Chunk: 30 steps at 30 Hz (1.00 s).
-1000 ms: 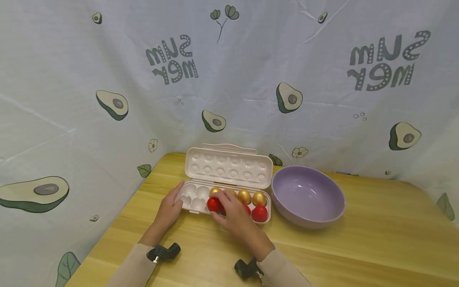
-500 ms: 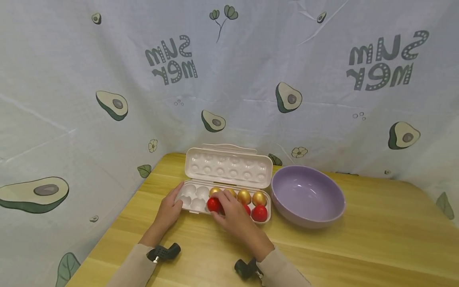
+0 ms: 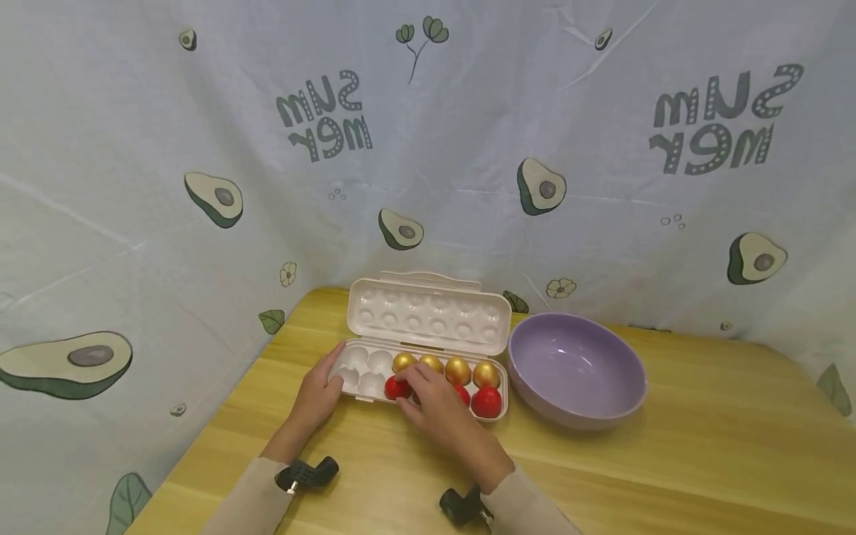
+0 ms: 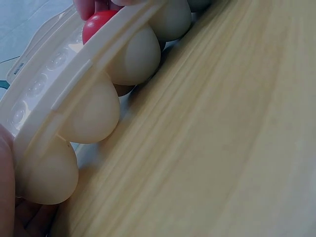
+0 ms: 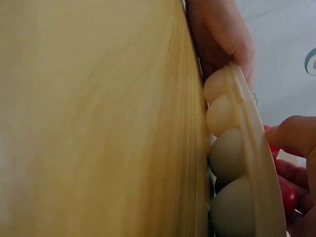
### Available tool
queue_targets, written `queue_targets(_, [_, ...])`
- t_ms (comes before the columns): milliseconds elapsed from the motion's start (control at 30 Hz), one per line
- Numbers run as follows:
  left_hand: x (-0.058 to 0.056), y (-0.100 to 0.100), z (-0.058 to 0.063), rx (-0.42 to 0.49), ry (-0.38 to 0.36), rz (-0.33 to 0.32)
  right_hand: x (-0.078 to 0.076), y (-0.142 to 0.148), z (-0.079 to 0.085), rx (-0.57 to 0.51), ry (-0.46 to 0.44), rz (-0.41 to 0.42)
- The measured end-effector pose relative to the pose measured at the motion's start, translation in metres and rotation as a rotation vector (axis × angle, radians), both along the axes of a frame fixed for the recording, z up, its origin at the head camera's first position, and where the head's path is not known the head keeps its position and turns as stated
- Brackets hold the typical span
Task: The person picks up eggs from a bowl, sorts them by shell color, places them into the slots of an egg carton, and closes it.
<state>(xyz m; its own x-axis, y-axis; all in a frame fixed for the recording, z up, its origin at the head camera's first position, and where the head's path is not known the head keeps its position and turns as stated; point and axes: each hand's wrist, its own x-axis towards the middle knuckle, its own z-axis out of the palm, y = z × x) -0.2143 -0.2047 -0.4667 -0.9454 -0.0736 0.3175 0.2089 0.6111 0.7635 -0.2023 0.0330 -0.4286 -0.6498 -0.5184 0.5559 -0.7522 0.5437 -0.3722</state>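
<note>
A cream egg carton [image 3: 364, 398] lies on the table with its lid [image 3: 428, 316] raised at the back. My left hand [image 3: 317, 394] grips its left end, thumb at the front corner. My right hand [image 3: 438, 405] bends over the front row and holds a red egg [image 3: 396, 388] at the third cup from the left, fingertips on its top. More red eggs [image 3: 487, 402] sit in the front row to the right, one mostly hidden by the hand. Several gold eggs [image 3: 458, 372] fill the back row behind them. The four-cup left part shows bare cups [image 3: 354, 358].
A purple bowl [image 3: 568, 371] stands just right of the carton. The wooden table [image 3: 702, 431] carries both. A white cloth [image 3: 468, 134] with avocado prints hangs behind and to the left. Each wrist wears a black camera mount [image 3: 306, 473].
The head view has shifted slightly. My right fingers lie a little further over the top of the red egg, which appears slightly lower in its cup. My left hand keeps its grip.
</note>
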Motion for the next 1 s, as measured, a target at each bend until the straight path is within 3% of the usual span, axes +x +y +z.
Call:
queue_targets(200, [0.004, 0.000, 0.003, 0.003, -0.001, 0.001, 0.002, 0.000, 0.000, 0.003, 0.006, -0.001])
queue_targets(533, [-0.006, 0.005, 0.001, 0.021, -0.012, -0.016, 0.000, 0.009, 0.003, -0.053, -0.074, 0.032])
queue_targets(800, [-0.016, 0.006, 0.003, 0.038, -0.020, -0.017, -0.009, 0.032, 0.025, -0.119, -0.051, -0.006])
queue_targets(1000, [-0.011, 0.005, -0.002, 0.024, -0.016, -0.021, -0.007, 0.060, 0.048, -0.159, -0.025, -0.100])
